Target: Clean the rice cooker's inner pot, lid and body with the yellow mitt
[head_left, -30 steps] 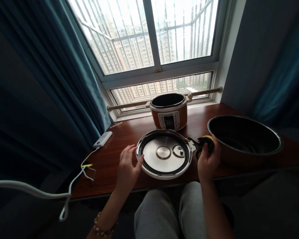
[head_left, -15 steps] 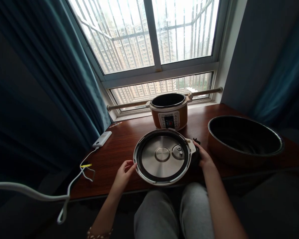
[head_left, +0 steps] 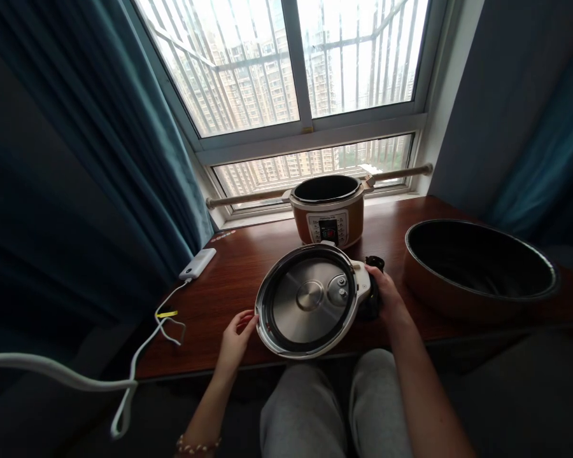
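Observation:
A round pressure cooker lid (head_left: 296, 318) is held above the front of the table, its steel underside facing me and its right side raised. My right hand (head_left: 386, 294) grips the lid's cream and black handle at the right. At the left rim, the fingers of my left hand (head_left: 239, 334) pinch the edge. Behind the lid stands the open cooker body (head_left: 303, 222), brown and cream, with a control panel on its front. A small black part (head_left: 375, 261) shows just beyond my right hand; what it belongs to I cannot tell.
A large dark-lined pot (head_left: 439, 283) stands on the table's right side. On the left lie a white power bank (head_left: 201, 263) and a white cable (head_left: 146, 350) that hangs over the front edge. Behind the table (head_left: 248, 254) are a barred window and blue curtains.
The lid has tilted, its right side rising and turning leftward. My right hand has shifted with the handle, while my left hand stays at the rim. The view has shifted slightly.

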### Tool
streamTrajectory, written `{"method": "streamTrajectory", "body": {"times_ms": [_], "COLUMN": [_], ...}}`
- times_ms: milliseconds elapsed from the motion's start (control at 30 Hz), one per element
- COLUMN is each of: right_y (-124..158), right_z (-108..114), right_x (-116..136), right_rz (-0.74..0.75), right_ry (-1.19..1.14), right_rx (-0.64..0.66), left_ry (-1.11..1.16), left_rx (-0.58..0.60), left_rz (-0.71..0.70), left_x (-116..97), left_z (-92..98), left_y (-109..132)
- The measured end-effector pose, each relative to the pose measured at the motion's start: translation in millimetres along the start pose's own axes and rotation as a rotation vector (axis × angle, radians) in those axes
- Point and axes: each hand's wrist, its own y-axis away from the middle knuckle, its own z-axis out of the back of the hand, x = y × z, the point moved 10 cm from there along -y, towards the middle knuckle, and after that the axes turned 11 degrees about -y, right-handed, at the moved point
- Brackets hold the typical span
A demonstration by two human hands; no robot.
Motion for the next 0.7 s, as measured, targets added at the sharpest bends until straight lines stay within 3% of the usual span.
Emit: {"method": "streamTrajectory", "body": {"times_ms": [133,233,333,500,600,700], "right_y": [0,1,4,10,14,16], "right_z": [-1,-4,-6,-10,-12,-14], "right_x": [3,5,7,10,9,7], "right_rz": [0.074,0.120,0.163,0.219,0.233,0.237], "right_ry": [0.015,0.044,0.081,0.114,0.137,0.142], "right_rx": [-0.011,-0.006,-0.020,-0.035,-0.040,-0.040], "left_ry": [-0.244,-0.429,-0.423,-0.459,-0.501,-0.573], "left_rx": [-0.191,-0.312,-0.352,-0.026,0.041,0.012], "left_rz": [-0.111,-0.294,-0.473,-0.726,-0.784,-0.798], "left_x": [-19,-61,-114,-190,-208,-211], "left_z": [19.9,28.8,27.0,-36.3,-67.9,-82.8], "left_y": [3,18,49,102,117,119]}}
